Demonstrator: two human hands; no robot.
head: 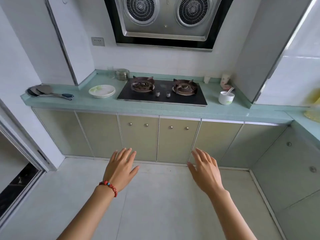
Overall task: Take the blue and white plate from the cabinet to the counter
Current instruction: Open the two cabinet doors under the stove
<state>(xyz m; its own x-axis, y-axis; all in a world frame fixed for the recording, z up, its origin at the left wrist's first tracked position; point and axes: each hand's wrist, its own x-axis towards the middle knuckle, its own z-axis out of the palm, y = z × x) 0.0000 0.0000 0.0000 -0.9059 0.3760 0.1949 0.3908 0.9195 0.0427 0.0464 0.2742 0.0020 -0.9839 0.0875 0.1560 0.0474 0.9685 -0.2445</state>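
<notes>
No blue and white plate shows in the head view. The lower cabinet doors [139, 137] under the teal counter [155, 110] are all closed, so whatever they hold is hidden. My left hand [121, 168], with a red bead bracelet on the wrist, is held out flat with fingers apart, in front of the left knobbed door. My right hand [204, 170] is also flat and empty, in front of the right knobbed door [178, 139]. Neither hand touches a door or knob.
On the counter are a stack of white-green plates [102, 90], ladles [48, 93], a two-burner gas hob [162, 92], a steel pot [122, 74], a glass [110, 71] and a white bowl with spoon [226, 97]. A range hood [166, 21] hangs above. A doorway [19, 153] opens at left.
</notes>
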